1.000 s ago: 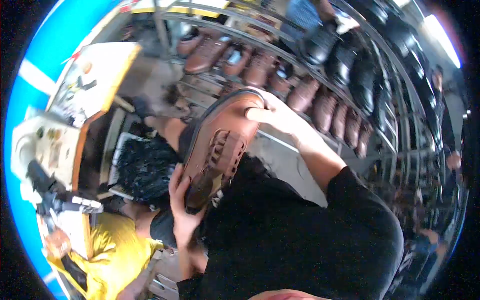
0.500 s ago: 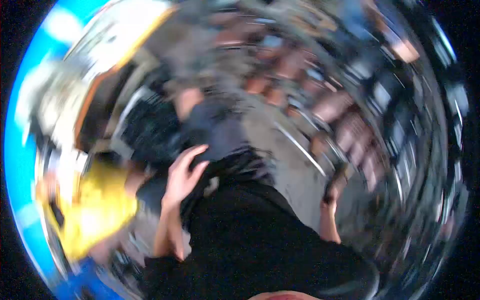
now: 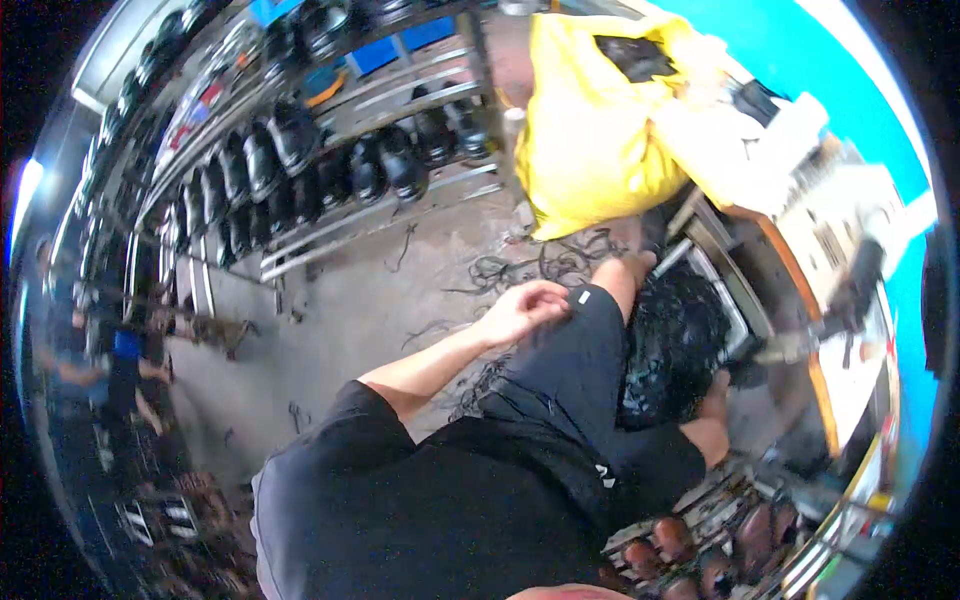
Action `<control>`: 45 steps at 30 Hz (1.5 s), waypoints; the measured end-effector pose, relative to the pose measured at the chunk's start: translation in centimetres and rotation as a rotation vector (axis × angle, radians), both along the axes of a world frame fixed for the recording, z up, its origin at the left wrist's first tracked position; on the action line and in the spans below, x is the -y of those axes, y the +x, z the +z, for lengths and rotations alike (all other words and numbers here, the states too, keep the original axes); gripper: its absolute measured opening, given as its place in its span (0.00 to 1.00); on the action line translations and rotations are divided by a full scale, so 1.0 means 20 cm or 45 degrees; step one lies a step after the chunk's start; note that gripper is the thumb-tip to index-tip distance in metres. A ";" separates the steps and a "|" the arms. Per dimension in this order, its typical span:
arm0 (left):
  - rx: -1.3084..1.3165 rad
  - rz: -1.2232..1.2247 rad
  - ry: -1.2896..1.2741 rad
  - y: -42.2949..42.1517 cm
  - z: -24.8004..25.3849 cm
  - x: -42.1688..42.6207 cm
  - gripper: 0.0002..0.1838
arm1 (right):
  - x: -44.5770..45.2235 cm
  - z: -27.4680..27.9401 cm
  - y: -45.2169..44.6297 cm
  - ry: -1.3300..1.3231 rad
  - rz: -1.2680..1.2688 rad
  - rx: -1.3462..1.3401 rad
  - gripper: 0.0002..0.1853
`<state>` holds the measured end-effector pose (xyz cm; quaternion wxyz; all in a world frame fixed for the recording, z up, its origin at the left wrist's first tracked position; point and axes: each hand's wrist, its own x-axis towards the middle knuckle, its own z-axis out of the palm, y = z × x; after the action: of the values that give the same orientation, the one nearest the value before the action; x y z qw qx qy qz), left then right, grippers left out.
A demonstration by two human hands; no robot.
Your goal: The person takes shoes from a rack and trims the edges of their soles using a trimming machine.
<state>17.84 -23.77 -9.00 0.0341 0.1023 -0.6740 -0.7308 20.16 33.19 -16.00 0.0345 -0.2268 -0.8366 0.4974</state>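
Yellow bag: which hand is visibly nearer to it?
Left. The left hand is by the dark shorts, short of the yellow bag and apart from it. The right hand is out of view, so I cannot place it.

The left hand [image 3: 524,312] curls loosely near the dark shorts [image 3: 562,368].

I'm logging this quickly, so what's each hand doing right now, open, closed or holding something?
Left hand: partly open, fingers loosely curled, nothing visible in it.
Right hand: out of view, so its state can't be told.
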 end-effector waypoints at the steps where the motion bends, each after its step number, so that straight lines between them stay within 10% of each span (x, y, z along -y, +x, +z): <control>1: 0.087 0.216 0.143 0.06 -0.04 0.12 0.17 | 0.03 0.06 -0.05 0.064 0.030 0.002 0.18; 8: 0.118 1.265 0.977 0.12 -0.51 1.28 0.39 | 0.38 0.40 -0.36 0.509 0.079 -0.093 0.17; 13: -0.247 1.317 0.885 -0.02 -0.62 1.83 0.30 | 0.82 0.44 -0.65 0.703 0.189 -0.226 0.17; 16: -0.198 1.415 0.959 0.03 -0.63 1.86 0.41 | 0.88 0.50 -0.71 0.834 0.177 -0.302 0.17; 19: 0.264 1.718 0.534 0.21 -0.33 1.73 0.48 | 0.86 0.44 -0.79 0.804 0.395 -0.213 0.18; 24: -0.627 1.840 0.590 0.51 0.26 1.99 0.53 | 1.01 -0.01 -0.99 0.520 1.071 0.114 0.20; 28: -0.530 1.756 0.697 0.60 0.31 2.43 0.32 | 1.33 -0.02 -1.01 0.435 1.326 -0.246 0.19; 32: -0.493 1.518 0.794 0.47 0.36 2.08 0.16 | 1.79 0.26 -0.96 0.044 1.269 -0.137 0.20; 33: -0.407 1.338 0.354 0.44 0.40 1.83 0.16 | 1.88 0.32 -0.94 -0.146 1.229 -0.066 0.20; 34: -0.675 1.066 0.897 0.37 0.27 1.71 0.18 | 1.97 0.37 -0.92 -0.245 1.251 -0.062 0.20; 40: -0.617 0.569 1.108 0.08 0.33 0.23 0.51 | 2.23 0.73 -0.66 -1.148 1.619 0.202 0.40; 45: 0.360 -0.119 0.729 -0.02 0.15 -0.24 0.38 | 1.63 0.83 -0.60 -0.776 1.020 -0.024 0.45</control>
<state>17.40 -19.06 -6.08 -0.1238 0.1771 -0.4432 -0.8700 8.26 0.53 0.57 -0.2194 0.1169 -0.6744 0.6952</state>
